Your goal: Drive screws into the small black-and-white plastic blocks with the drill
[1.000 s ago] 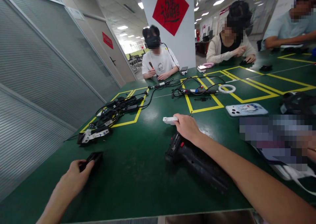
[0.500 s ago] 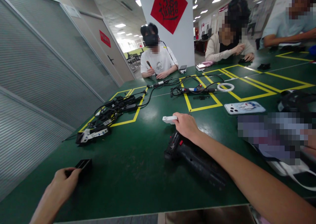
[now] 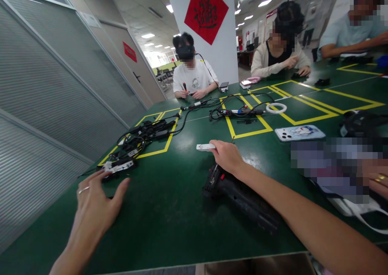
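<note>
Broadly, a dark green tabletop marked with yellow tape rectangles carries everything within reach. Toward its left edge sprawls a heap of tangled black cables; if a finger snagged a loop, the pull could drag neighbouring pieces along. Nearer the person lies a black, long-bodied handheld tool with red buttons, its head just below the right wrist. I cannot tell whether the forearm touches it; a careless drop of that arm could nudge the tool askew.

The left hand has its fingers spread and thumb apart, with no grasp visible. Its fingertips are close to a black piece bearing a white-and-blue strip, though contact is unclear; a blind sweep there might knock it into the cables. By contrast, the right hand pinches a small, flat white bar by one end, just beyond the tool's head. Held so near its end, the bar could tilt or slip if the pinch loosened. Smallest in view, a dark object peeks out behind the left palm, mostly hidden and easily bumped.
</note>
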Tool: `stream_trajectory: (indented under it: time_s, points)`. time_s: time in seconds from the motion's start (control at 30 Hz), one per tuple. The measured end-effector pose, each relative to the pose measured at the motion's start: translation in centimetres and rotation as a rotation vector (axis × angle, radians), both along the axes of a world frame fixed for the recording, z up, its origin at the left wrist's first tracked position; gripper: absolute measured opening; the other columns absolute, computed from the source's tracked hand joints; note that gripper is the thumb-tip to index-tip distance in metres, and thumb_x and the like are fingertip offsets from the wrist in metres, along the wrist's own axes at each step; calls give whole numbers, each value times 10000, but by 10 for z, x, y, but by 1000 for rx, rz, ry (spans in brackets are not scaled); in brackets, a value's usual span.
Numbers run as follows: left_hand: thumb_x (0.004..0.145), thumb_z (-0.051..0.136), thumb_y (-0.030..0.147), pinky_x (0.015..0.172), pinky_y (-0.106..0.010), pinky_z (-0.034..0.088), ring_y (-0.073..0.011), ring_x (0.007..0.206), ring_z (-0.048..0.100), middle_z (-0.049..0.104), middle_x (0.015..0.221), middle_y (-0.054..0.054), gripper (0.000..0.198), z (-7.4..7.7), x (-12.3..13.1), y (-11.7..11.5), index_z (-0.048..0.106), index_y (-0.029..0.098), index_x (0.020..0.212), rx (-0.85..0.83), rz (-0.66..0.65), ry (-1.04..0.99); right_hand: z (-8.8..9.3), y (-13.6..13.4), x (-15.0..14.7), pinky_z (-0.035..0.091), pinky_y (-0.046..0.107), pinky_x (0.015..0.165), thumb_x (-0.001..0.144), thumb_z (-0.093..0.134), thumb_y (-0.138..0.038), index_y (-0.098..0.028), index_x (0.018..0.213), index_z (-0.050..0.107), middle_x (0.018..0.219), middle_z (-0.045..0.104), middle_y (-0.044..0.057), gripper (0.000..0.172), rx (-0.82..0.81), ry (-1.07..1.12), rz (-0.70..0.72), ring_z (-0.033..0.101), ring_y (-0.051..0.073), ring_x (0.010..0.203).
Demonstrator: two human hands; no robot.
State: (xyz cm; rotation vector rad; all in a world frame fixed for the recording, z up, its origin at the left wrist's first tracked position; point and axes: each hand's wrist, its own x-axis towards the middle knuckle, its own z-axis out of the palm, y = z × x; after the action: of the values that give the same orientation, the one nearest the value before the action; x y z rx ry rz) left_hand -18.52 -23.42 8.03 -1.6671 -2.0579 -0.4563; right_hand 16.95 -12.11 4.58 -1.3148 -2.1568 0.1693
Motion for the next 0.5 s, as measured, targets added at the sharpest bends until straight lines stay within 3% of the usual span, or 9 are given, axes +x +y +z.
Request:
stream_trajectory:
  time_s: [0.13,0.27,0.4,0.5]
  points:
    - [773,501,570,1087,-439,301,-283,1307,361,377,1381,-133,652,21,85,38,376,180,1280,-89,-361,14,2,-3,1,396,266,766,955,388,-317,-225,1162,547,1043,660,58,277,17,9,101,612,195,955]
    - [689,625,543,1045,-451,352,-320,1274,408,308,1448,-112,709,19,145,79,400,230,1284,-162,-598,29,2,-5,3,392,245,779,959,379,-311,-219,1209,525,1050,648,60,304,50,5,242,603,181,957]
    - [793,557,365,898,-382,445,-272,1059,583,562,1240,-91,387,8,173,103,517,256,1162,-356,-718,86,1,-5,2,394,239,765,965,351,-311,-212,1231,510,1035,644,67,326,86,-15,314,607,175,919]
    - [835,481,321,745,-333,456,-256,889,636,666,1008,-91,284,5,174,103,554,243,1098,-462,-666,107,-1,-5,1,395,237,771,964,353,-325,-206,1224,500,1081,639,70,321,80,42,308,606,172,940]
